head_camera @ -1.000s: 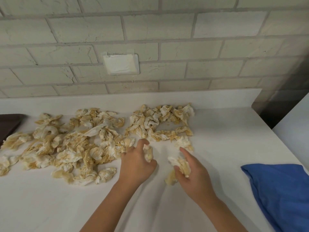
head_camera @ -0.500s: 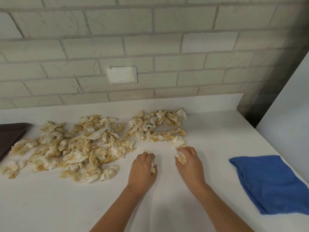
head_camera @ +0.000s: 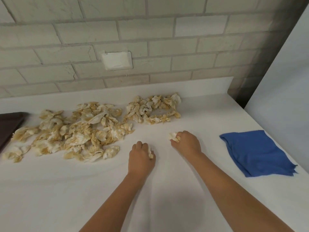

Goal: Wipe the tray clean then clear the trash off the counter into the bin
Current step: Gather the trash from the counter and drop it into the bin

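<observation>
The crumpled, yellow-stained paper wads (head_camera: 80, 131) lie in a broad heap on the left half of the white desk (head_camera: 66, 190). A smaller cluster (head_camera: 153, 109) sits just to the right of the heap, nearer the brick wall (head_camera: 167, 41). In front of that cluster the left hand (head_camera: 141, 156) is curled round one wad, which shows white at its thumb side. The right hand (head_camera: 187, 144) is beside the left but apart from it, and grips a second wad that pokes out past its fingers. Both hands are low over the desk.

Only a corner of the dark brown tray (head_camera: 8, 124) shows at the left edge, just beside the outermost wads. Whether it is wiped clean cannot be told. A blue cloth (head_camera: 255, 151) lies spread out well apart to the right, with neither hand on it.

With the cloth lying idle and both hands on trash, the step in hand appears to be clearing the desk, and it looks barely begun, since nearly all the wads are on the surface. The bin is not in view. The next move probably calls for either gathering more wads into each hand or carrying these two off to the bin. The wads are light and loose, so overfull handfuls could shed pieces on the way.
</observation>
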